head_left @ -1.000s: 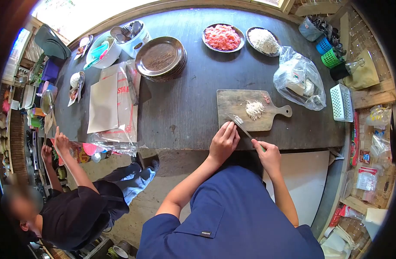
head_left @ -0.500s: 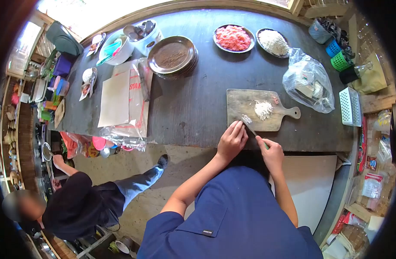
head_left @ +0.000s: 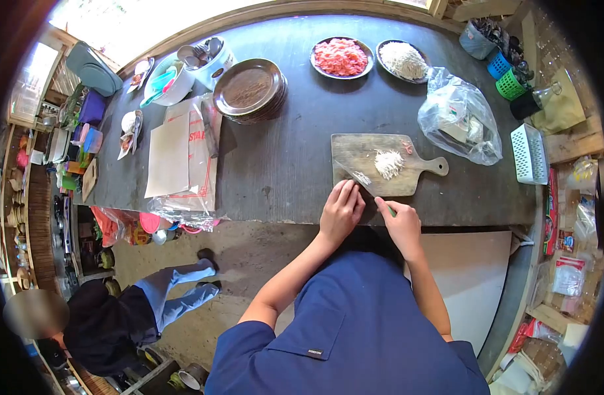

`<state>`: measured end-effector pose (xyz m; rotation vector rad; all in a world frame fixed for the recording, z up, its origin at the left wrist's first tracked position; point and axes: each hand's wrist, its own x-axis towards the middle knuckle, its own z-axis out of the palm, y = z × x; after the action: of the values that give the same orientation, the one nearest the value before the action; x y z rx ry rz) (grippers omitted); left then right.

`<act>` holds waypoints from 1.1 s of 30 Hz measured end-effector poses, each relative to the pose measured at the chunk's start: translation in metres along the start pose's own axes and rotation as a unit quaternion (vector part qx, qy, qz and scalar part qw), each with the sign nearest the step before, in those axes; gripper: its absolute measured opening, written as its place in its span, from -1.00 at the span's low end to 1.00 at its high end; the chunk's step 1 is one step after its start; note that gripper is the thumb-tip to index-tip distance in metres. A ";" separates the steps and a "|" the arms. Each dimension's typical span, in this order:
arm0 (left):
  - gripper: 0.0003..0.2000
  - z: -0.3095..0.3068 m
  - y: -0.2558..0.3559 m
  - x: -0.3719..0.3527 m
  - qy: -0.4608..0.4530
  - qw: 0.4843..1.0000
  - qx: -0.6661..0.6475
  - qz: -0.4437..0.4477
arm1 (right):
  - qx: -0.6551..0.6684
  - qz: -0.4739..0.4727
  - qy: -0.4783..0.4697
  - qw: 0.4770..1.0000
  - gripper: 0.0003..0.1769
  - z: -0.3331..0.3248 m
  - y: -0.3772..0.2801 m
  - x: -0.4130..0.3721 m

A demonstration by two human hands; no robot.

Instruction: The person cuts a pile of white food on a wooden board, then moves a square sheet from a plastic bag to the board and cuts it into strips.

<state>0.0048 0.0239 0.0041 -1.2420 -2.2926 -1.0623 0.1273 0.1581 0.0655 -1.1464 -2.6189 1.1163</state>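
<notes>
A wooden cutting board (head_left: 361,150) lies on the dark table (head_left: 295,138) with a small pile of white shredded food (head_left: 387,163) on it. My right hand (head_left: 400,224) grips a knife (head_left: 356,178) by its green handle, the blade lying across the board's near left corner with white shreds on it. My left hand (head_left: 341,212) rests flat at the board's near edge, fingers together, beside the blade. What lies under its fingers is hidden.
A bowl of pink shreds (head_left: 341,56) and a bowl of white shreds (head_left: 402,60) stand at the back. Stacked brown plates (head_left: 248,87), a clear plastic bag (head_left: 458,122), paper sheets (head_left: 177,155) and a white basket (head_left: 528,155) are around. Another person (head_left: 117,319) crouches at lower left.
The knife blade has shifted left toward the board's near left corner, and my hands moved slightly left with it. The other person has moved lower and drawn their arms away from the table.
</notes>
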 end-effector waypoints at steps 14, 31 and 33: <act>-0.77 -0.001 0.005 0.000 -0.001 1.000 0.029 -0.006 | 0.016 -0.049 0.043 0.998 -0.49 -0.015 0.001 -0.015; -0.78 0.001 0.005 0.001 0.002 1.000 0.028 -0.009 | -0.049 -0.009 -0.047 0.998 -0.39 -0.040 -0.004 -0.005; -0.77 0.002 0.003 0.000 -0.003 1.000 0.029 -0.004 | -0.061 0.000 -0.062 0.996 -0.38 -0.042 -0.006 0.003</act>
<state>0.0076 0.0266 0.0044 -1.2165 -2.3181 -0.9884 0.1356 0.1822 0.0994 -1.1323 -2.8173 1.0744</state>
